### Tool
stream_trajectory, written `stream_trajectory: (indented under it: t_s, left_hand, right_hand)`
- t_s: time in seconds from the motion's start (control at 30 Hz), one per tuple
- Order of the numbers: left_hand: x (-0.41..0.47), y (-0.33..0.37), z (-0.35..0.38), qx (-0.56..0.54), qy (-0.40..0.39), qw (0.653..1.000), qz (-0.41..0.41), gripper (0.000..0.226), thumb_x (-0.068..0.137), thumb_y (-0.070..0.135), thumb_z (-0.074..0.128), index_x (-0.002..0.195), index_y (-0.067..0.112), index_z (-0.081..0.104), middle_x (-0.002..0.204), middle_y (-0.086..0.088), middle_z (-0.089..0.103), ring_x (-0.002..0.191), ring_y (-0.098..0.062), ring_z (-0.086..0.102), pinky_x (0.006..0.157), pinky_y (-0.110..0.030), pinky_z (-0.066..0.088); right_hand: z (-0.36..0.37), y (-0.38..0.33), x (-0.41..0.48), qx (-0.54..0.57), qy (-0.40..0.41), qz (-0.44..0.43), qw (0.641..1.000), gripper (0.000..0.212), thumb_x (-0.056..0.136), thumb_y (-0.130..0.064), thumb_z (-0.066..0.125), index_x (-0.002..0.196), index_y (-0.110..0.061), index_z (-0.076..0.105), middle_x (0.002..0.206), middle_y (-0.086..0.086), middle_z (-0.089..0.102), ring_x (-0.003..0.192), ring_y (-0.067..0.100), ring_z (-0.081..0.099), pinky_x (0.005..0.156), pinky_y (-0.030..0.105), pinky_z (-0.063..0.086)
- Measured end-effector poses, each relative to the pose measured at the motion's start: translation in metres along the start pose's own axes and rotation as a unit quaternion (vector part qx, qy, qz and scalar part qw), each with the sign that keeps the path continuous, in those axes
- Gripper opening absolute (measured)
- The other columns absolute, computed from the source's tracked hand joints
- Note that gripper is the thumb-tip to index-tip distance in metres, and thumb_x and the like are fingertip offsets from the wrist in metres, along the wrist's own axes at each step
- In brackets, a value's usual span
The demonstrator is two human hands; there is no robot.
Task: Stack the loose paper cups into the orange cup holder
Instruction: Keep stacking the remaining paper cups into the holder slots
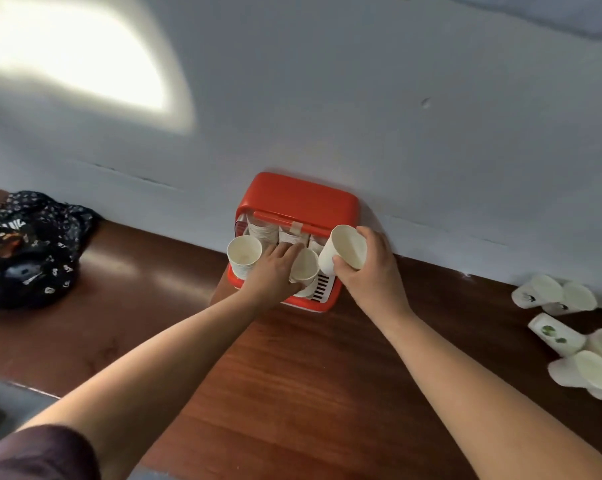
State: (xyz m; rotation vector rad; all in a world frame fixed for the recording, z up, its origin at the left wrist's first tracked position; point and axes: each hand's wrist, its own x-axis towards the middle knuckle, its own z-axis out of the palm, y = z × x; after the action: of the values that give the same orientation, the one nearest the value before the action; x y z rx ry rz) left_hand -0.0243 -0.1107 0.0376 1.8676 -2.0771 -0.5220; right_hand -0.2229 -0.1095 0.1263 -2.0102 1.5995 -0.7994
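On the far left, a dark cloth with white marks lay in a heap on the brown wooden table. Low in the corner we saw our dark sleeve.

Next came the orange cup holder. It stood at the back of the table, touching the white wall. Rows of white cups were packed inside it under its lid. At its left front corner one paper cup sat with its mouth facing up at us.

Our left hand reached into the holder, just beside that cup. Its fingers lay flat and pointed at the packed rows. A middle cup sat right against this hand, between the fingers and the thumb. We could not tell if the hand held it or only touched it.

Our right hand was at the holder's right side. Its fingers and thumb were wrapped round a tilted cup, and its mouth faced us.

Far to the right, well apart from the holder, the loose cups lay tipped over in a bunch on the table. Some had green marks on them.
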Motion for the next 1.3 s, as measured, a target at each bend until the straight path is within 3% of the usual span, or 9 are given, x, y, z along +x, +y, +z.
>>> stream_trajectory:
  t_s: [0.13, 0.3, 0.43, 0.6, 0.73, 1.0, 1.3]
  left_hand:
    - [-0.003, -0.014, 0.000, -0.006, -0.029, 1.000, 0.003, 0.099, 0.078, 0.047, 0.076, 0.156, 0.017, 0.024, 0.152, -0.007, 0.034, 0.140, -0.029, 0.028, 0.117, -0.045, 0.028]
    - [-0.020, -0.050, -0.026, -0.031, 0.067, 0.997, 0.003, 0.066, 0.082, 0.052, 0.051, 0.134, 0.011, 0.053, 0.127, -0.007, 0.050, 0.118, -0.028, 0.043, 0.104, -0.047, 0.041]
    - [-0.021, -0.078, -0.038, 0.026, 0.138, 0.987, -0.083, 0.062, 0.080, 0.040, 0.074, 0.127, 0.005, 0.055, 0.125, -0.015, 0.052, 0.113, -0.035, 0.048, 0.098, -0.053, 0.045]
    - [-0.019, -0.086, -0.031, -0.049, 0.055, 0.988, -0.135, 0.094, 0.076, 0.047, 0.080, 0.147, 0.006, 0.035, 0.147, -0.014, 0.040, 0.134, -0.032, 0.040, 0.109, -0.048, 0.037]
    - [-0.014, -0.090, -0.021, -0.094, 0.047, 0.984, -0.143, 0.092, 0.079, 0.049, 0.077, 0.151, 0.012, 0.030, 0.147, -0.010, 0.042, 0.133, -0.028, 0.043, 0.108, -0.048, 0.043]
    - [-0.008, -0.098, -0.018, -0.120, 0.062, 0.983, -0.124, 0.084, 0.079, 0.045, 0.078, 0.145, 0.014, 0.037, 0.139, -0.008, 0.049, 0.123, -0.024, 0.051, 0.100, -0.039, 0.048]
    - [-0.009, -0.112, -0.015, -0.143, 0.021, 0.982, -0.120, 0.093, 0.075, 0.033, 0.083, 0.150, 0.023, 0.029, 0.146, -0.006, 0.047, 0.126, -0.022, 0.050, 0.096, -0.028, 0.040]
  right_hand:
    - [0.013, -0.001, 0.006, 0.017, -0.021, -0.021, 0.999, 0.059, 0.085, -0.029, 0.072, 0.135, -0.014, 0.045, 0.129, -0.001, 0.049, 0.117, 0.014, 0.049, 0.094, 0.022, 0.044]
    - [0.038, -0.002, 0.012, 0.015, -0.053, -0.035, 0.998, 0.059, 0.085, -0.032, 0.071, 0.135, -0.016, 0.044, 0.132, 0.000, 0.048, 0.120, 0.015, 0.048, 0.097, 0.023, 0.042]
    - [0.062, 0.007, 0.014, -0.046, -0.063, -0.074, 0.994, 0.057, 0.084, -0.034, 0.070, 0.131, -0.015, 0.045, 0.133, 0.004, 0.046, 0.124, 0.020, 0.047, 0.099, 0.030, 0.047]
    - [0.087, 0.023, 0.015, -0.076, -0.123, -0.016, 0.989, 0.067, 0.086, -0.032, 0.071, 0.141, -0.020, 0.036, 0.150, 0.007, 0.035, 0.134, 0.023, 0.043, 0.100, 0.031, 0.045]
    - [0.096, 0.026, 0.019, -0.090, -0.127, -0.017, 0.988, 0.064, 0.086, -0.023, 0.072, 0.138, -0.019, 0.036, 0.149, 0.011, 0.037, 0.135, 0.030, 0.043, 0.100, 0.038, 0.048]
    - [0.108, 0.037, 0.010, -0.053, -0.182, 0.042, 0.981, 0.084, 0.083, -0.023, 0.076, 0.147, -0.023, 0.023, 0.148, 0.010, 0.039, 0.128, 0.031, 0.050, 0.097, 0.042, 0.049]
    - [0.134, 0.030, 0.025, 0.023, -0.125, 0.094, 0.987, 0.080, 0.072, -0.021, 0.085, 0.135, -0.022, 0.035, 0.135, 0.004, 0.051, 0.124, 0.023, 0.050, 0.093, 0.027, 0.041]
